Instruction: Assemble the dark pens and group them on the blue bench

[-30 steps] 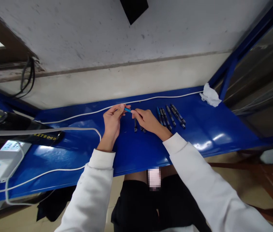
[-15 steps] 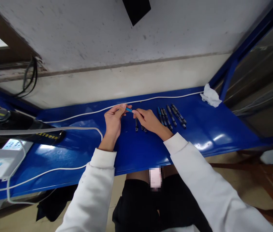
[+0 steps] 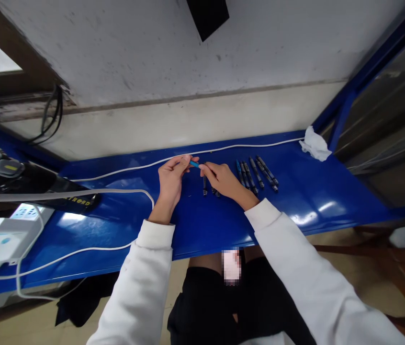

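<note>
A blue pen (image 3: 194, 164) is held between my two hands, above the blue table. My left hand (image 3: 172, 177) pinches one end of it, thumb against fingers. At the other end, my right hand (image 3: 221, 178) has its fingers closed around the pen; part of it is hidden there. Under and beside my right hand lie a few dark pens (image 3: 204, 186), partly covered by it. To its right, a row of several pens (image 3: 255, 172) rests on the table, mostly black with one blue at the left.
A white cable (image 3: 130, 168) runs along the back of the blue table (image 3: 209, 225). Crumpled tissue (image 3: 315, 143) lies at the far right. On the left are a white power strip (image 3: 8, 237), more cable and a black object with yellow lettering (image 3: 62, 199). A wall stands behind.
The view has shifted slightly, so everything sits a little further right. Both hands stay closed on the blue pen, with hardly any other movement visible.
</note>
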`<action>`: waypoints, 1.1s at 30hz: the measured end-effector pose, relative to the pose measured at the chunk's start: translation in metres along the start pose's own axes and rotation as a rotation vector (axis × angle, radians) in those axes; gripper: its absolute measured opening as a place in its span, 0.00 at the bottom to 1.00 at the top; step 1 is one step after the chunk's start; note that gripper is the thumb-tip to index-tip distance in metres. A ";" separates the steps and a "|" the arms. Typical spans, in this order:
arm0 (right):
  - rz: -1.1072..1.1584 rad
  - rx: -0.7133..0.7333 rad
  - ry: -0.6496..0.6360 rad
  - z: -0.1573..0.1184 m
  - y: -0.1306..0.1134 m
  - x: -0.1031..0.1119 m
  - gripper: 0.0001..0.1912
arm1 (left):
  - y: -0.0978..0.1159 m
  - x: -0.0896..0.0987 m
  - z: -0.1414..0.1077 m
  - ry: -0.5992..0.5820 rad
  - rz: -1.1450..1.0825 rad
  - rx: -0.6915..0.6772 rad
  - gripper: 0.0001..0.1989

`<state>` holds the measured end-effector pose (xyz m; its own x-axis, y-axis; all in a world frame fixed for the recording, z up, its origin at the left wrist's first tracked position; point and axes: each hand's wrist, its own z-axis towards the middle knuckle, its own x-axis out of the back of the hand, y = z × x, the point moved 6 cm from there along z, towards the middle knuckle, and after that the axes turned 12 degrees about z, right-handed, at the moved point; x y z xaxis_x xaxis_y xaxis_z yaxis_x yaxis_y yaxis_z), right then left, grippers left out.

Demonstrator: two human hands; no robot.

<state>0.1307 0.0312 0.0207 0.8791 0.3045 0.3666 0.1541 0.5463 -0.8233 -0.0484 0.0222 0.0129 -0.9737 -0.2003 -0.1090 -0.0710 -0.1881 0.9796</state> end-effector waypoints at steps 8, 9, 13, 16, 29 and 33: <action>-0.032 -0.009 -0.010 0.000 -0.001 -0.001 0.35 | 0.001 0.000 0.000 0.013 0.015 -0.009 0.15; -0.040 -0.007 -0.008 0.000 -0.001 0.000 0.34 | 0.001 0.000 0.001 0.018 0.015 -0.017 0.15; -0.086 -0.005 -0.009 -0.001 0.000 -0.001 0.30 | -0.001 0.000 0.002 0.045 0.023 -0.025 0.14; -0.124 -0.027 -0.016 -0.001 0.004 -0.001 0.25 | -0.003 0.000 0.002 0.054 0.024 -0.012 0.15; -0.205 0.028 0.003 0.000 0.002 0.000 0.25 | -0.007 0.003 0.004 0.100 0.003 0.037 0.22; -0.136 0.024 0.035 0.001 -0.001 0.006 0.25 | 0.000 -0.009 -0.001 -0.066 -0.076 0.039 0.24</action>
<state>0.1354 0.0326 0.0243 0.8662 0.1994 0.4582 0.2623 0.5990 -0.7565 -0.0392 0.0234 0.0142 -0.9772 -0.1225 -0.1732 -0.1524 -0.1625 0.9749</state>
